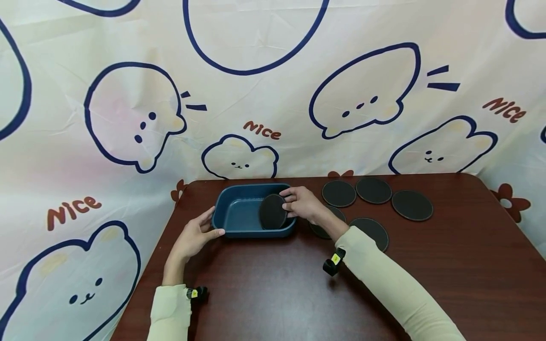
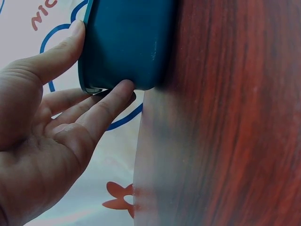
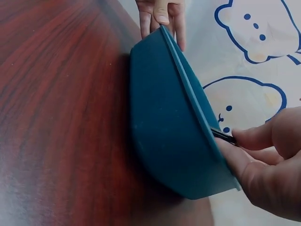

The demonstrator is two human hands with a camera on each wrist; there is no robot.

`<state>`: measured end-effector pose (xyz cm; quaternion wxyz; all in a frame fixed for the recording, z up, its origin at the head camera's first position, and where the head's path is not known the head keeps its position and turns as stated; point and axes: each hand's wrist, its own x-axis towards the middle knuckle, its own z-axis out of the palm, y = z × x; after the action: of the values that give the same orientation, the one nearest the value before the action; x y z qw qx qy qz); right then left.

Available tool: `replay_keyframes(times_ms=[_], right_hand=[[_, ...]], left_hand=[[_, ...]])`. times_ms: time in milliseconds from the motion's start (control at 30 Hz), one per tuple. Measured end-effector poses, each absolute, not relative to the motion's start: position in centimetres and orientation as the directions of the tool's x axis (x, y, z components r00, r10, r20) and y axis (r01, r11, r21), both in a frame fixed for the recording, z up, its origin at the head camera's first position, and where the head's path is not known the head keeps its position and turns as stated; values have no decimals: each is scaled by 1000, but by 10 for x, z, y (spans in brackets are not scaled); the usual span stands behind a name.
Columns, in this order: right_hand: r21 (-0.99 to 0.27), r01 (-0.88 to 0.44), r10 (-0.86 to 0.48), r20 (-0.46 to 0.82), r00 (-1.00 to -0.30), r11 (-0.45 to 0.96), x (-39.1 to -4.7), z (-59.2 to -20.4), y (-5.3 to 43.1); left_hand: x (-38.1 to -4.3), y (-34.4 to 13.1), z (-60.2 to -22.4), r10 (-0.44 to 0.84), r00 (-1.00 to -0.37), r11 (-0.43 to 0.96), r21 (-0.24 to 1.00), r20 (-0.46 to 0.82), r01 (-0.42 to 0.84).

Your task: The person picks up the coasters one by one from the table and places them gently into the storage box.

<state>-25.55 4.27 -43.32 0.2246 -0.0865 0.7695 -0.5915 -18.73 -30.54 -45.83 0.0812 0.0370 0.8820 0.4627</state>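
A deep blue tray [image 1: 239,215] stands on the table near its far edge. My left hand [image 1: 194,237] holds its left front corner, the thumb at the rim and the fingers against the end wall, as the left wrist view shows. With thumb and fingers my right hand [image 1: 304,203] pinches the edge of a round black coaster [image 1: 273,212], which is tilted inside the tray's right part. In the right wrist view only a thin edge of that coaster [image 3: 223,136] shows above the rim. Whether its lower edge touches the tray floor, I cannot tell.
Several more black coasters lie on the table right of the tray, among them a far right one [image 1: 412,205], a back one [image 1: 373,190] and a near one [image 1: 372,233] partly behind the right sleeve. A printed cloth [image 1: 256,99] hangs behind the table [image 1: 273,284].
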Motion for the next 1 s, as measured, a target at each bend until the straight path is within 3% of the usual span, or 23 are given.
replay_keyframes(times_ms=[267, 600, 1000], right_hand=[[-834, -137, -428, -127, -895, 534, -245, -414, 49], [-928, -118, -447, -57, -893, 354, -243, -425, 112], [-887, -168, -338, 14, -941, 430, -227, -454, 192]], left_hand=[[-187, -306, -461, 137, -985, 580, 815, -107, -7], [-188, -305, -459, 138, -985, 586, 810, -102, -2], [-191, -308, -464, 140, -987, 584, 812, -85, 13]])
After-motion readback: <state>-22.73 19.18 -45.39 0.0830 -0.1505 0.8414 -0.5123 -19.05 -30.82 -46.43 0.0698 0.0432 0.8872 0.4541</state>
